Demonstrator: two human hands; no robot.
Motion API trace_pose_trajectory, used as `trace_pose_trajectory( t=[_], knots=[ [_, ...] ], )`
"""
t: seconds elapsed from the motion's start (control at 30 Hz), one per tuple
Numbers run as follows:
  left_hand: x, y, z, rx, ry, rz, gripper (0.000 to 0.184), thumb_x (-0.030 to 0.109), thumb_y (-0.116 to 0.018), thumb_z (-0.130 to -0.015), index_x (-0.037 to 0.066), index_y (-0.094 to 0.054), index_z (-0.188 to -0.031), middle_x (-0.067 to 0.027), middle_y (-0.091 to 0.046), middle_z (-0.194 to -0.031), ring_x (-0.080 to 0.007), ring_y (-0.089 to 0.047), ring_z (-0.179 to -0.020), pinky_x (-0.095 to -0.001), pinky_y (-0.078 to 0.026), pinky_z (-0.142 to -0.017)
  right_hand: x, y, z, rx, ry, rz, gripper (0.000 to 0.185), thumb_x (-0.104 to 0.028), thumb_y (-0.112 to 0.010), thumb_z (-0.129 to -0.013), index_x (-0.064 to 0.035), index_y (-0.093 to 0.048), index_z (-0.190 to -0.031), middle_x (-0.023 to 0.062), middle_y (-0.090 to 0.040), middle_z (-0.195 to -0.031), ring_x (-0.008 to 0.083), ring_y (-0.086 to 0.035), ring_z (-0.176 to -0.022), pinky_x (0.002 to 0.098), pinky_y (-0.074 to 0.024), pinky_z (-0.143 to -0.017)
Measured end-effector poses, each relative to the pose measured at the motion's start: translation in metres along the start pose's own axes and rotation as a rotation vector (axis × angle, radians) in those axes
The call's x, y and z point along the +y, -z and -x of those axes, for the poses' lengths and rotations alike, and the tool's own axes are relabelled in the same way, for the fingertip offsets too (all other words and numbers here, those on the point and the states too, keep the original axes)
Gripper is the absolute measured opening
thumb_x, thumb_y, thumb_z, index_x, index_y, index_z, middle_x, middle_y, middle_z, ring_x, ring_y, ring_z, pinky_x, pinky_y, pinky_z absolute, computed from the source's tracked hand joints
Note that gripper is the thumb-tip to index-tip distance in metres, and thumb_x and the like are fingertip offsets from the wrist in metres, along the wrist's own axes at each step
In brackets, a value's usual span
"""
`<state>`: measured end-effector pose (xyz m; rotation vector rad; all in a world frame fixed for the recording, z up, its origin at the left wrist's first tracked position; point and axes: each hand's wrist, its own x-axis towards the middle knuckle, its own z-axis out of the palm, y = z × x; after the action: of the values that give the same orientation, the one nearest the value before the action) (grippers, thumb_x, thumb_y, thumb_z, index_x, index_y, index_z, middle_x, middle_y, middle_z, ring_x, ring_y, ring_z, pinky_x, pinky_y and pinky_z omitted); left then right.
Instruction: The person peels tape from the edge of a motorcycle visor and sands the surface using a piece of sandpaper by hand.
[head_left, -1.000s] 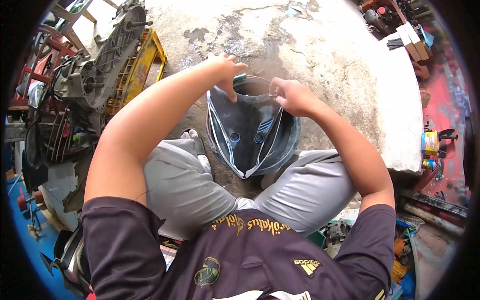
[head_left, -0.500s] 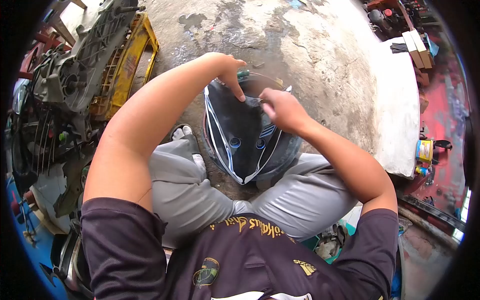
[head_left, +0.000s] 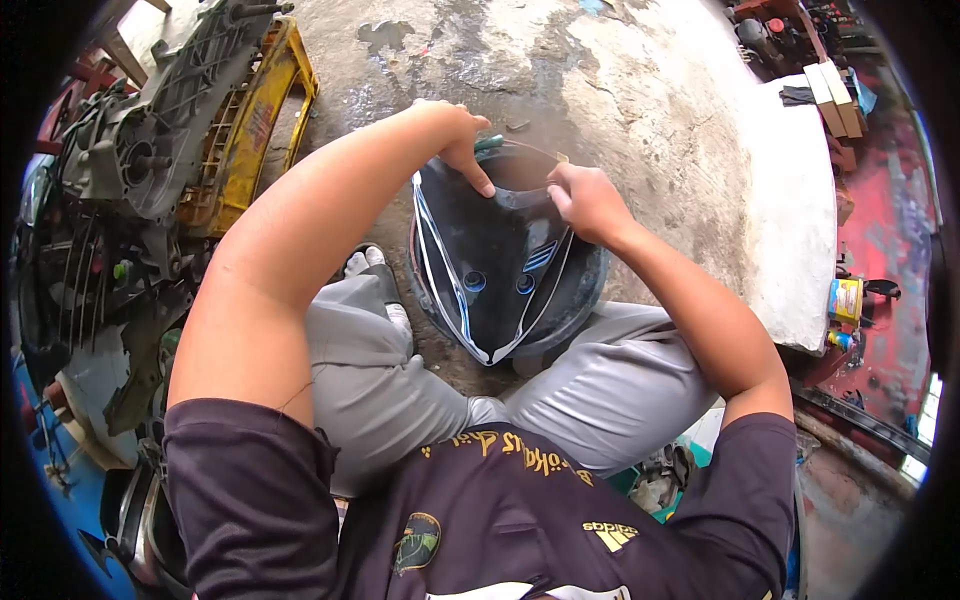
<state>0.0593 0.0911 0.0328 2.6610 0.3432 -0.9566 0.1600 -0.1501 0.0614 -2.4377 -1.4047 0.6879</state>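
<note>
A black V-shaped panel [head_left: 490, 245] with white and blue edge stripes lies over a round dark basin [head_left: 590, 285] between my knees, its pointed end toward me. My left hand [head_left: 465, 145] grips the panel's far left edge, thumb on the top face and fingers mostly hidden behind it. At the far right corner, my right hand [head_left: 590, 200] is closed, fingers pinched at the panel's edge. Whatever small thing may be between those fingers cannot be made out. A green object [head_left: 488, 144] shows at the basin's far rim beside my left hand.
On the left stand a grey metal engine casing [head_left: 165, 130] and a yellow crate [head_left: 262, 130]. A white ledge [head_left: 795, 220] runs along the right, with small boxes [head_left: 832, 98] at its far end and a yellow can [head_left: 846, 300] beyond it. Wet concrete floor [head_left: 660, 130] lies ahead.
My right hand has moved in to the middle of the panel's far edge and then back out to the right corner. My left hand keeps its hold, slightly shifted.
</note>
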Motion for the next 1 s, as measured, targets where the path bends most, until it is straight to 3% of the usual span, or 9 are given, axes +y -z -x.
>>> trace_pose_trajectory(
  t=[0.13, 0.4, 0.43, 0.5, 0.6, 0.73, 0.8, 0.93, 1.0],
  knots=[
    [0.002, 0.001, -0.001, -0.027, 0.003, 0.01, 0.142, 0.09, -0.083, -0.054, 0.026, -0.031, -0.17, -0.018, -0.048, -0.163, -0.041, -0.051, -0.147, -0.0562, -0.046, -0.117, -0.029, -0.012, 0.01, -0.054, 0.271, -0.001, 0.022, -0.016, -0.066, -0.099, 0.0009, -0.07, -0.112, 0.0257, -0.073, -0.11, 0.044, -0.069, -0.108, 0.0504, -0.055, -0.096],
    [0.005, 0.007, 0.005, 0.147, -0.15, -0.139, 0.137, 0.087, -0.085, -0.053, 0.025, -0.039, -0.166, -0.0133, -0.057, -0.152, -0.0357, -0.056, -0.141, -0.0574, -0.046, -0.111, 0.022, 0.005, -0.004, -0.011, -0.06, -0.015, 0.026, -0.018, -0.07, -0.096, 0.0003, -0.072, -0.114, 0.0266, -0.075, -0.106, 0.0442, -0.072, -0.105, 0.052, -0.0564, -0.094],
    [0.004, 0.008, 0.003, 0.152, -0.155, -0.139, 0.137, 0.087, -0.085, -0.053, 0.025, -0.039, -0.166, -0.0133, -0.057, -0.152, -0.0357, -0.056, -0.141, -0.0574, -0.046, -0.111, 0.018, 0.001, -0.001, 0.005, -0.006, 0.014, 0.025, -0.017, -0.069, -0.097, -0.0001, -0.072, -0.115, 0.0265, -0.074, -0.108, 0.044, -0.072, -0.106, 0.0519, -0.056, -0.095],
    [0.0, 0.011, 0.001, 0.434, -0.564, -0.336, 0.129, 0.083, -0.086, -0.054, 0.024, -0.045, -0.162, -0.0113, -0.06, -0.144, -0.0319, -0.056, -0.138, -0.0573, -0.043, -0.114, -0.002, -0.015, 0.008, 0.041, 0.165, 0.062, 0.024, -0.017, -0.067, -0.098, -0.0007, -0.071, -0.115, 0.0257, -0.073, -0.113, 0.0433, -0.069, -0.11, 0.0515, -0.0545, -0.096],
    [0.002, 0.014, 0.005, 0.483, -0.583, -0.375, 0.122, 0.079, -0.087, -0.056, 0.023, -0.05, -0.159, -0.0104, -0.06, -0.139, -0.0291, -0.056, -0.135, -0.0558, -0.042, -0.113, -0.029, -0.008, 0.016, -0.093, 0.288, -0.026, 0.02, -0.014, -0.066, -0.098, 0.0005, -0.069, -0.112, 0.0249, -0.072, -0.111, 0.0446, -0.068, -0.109, 0.0522, -0.054, -0.095],
    [-0.006, 0.005, 0.003, 0.53, -0.575, -0.357, 0.12, 0.078, -0.087, -0.057, 0.022, -0.052, -0.157, -0.0103, -0.059, -0.14, -0.0294, -0.057, -0.133, -0.053, -0.044, -0.109, 0.015, 0.002, 0.006, -0.027, 0.137, -0.046, 0.023, -0.014, -0.068, -0.097, -0.0029, -0.072, -0.118, 0.0247, -0.075, -0.109, 0.0433, -0.072, -0.105, 0.0488, -0.0566, -0.092],
    [-0.008, 0.003, 0.007, 0.518, -0.598, -0.318, 0.111, 0.076, -0.085, -0.064, 0.021, -0.054, -0.154, -0.011, -0.06, -0.136, -0.0296, -0.058, -0.129, -0.0507, -0.045, -0.105, 0.037, 0.014, 0.007, -0.046, -0.102, -0.083, 0.022, -0.013, -0.067, -0.098, -0.0031, -0.072, -0.117, 0.0246, -0.075, -0.108, 0.0436, -0.073, -0.104, 0.0489, -0.0568, -0.091],
    [-0.007, 0.006, 0.012, 0.577, -0.793, -0.399, 0.097, 0.074, -0.08, -0.074, 0.021, -0.057, -0.151, -0.0109, -0.061, -0.129, -0.0285, -0.061, -0.122, -0.0477, -0.045, -0.102, 0.042, 0.006, 0.012, 0.02, -0.086, -0.1, 0.022, -0.012, -0.066, -0.099, -0.0042, -0.073, -0.117, 0.0236, -0.075, -0.106, 0.0446, -0.072, -0.103, 0.0492, -0.0568, -0.091],
    [-0.006, 0.002, 0.011, 0.631, -0.978, -0.461, 0.072, 0.069, -0.075, -0.083, 0.015, -0.068, -0.132, -0.0092, -0.064, -0.115, -0.0268, -0.062, -0.112, -0.0451, -0.044, -0.1, 0.014, -0.007, 0.023, 0.061, 0.244, -0.124, 0.023, -0.012, -0.064, -0.099, -0.005, -0.069, -0.12, 0.025, -0.075, -0.105, 0.0458, -0.071, -0.103, 0.0515, -0.0559, -0.09]
  ],
)
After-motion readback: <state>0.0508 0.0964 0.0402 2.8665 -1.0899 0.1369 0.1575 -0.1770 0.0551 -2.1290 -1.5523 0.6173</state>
